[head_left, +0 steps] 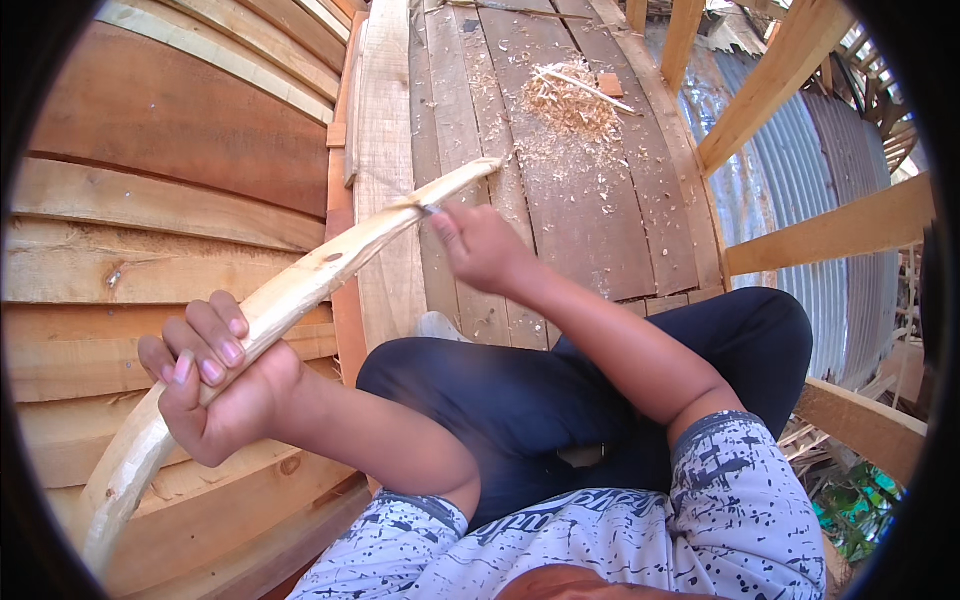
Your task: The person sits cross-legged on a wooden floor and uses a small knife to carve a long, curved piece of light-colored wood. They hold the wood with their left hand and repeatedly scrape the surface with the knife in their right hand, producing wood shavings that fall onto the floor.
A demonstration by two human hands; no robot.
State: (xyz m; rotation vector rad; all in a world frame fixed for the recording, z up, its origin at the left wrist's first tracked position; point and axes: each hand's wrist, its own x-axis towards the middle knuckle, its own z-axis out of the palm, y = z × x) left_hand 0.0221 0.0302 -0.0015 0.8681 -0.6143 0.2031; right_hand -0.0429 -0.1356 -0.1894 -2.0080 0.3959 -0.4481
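My left hand (225,385) was wrapped around the pale pole (335,258), which crossed from lower left to upper centre, probably for keeping it steady; my right hand (480,245) was closed on a thin, blurred tool (429,209).

A plank wall (170,275) stands left of the floor (580,215). Shavings (568,112) lie on the floor beyond the stick (325,262); corrugated sheets (790,180) lie right.

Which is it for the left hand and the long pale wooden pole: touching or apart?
Touching. The head view shows the left hand wrapped around the pole, fingers curled over it.
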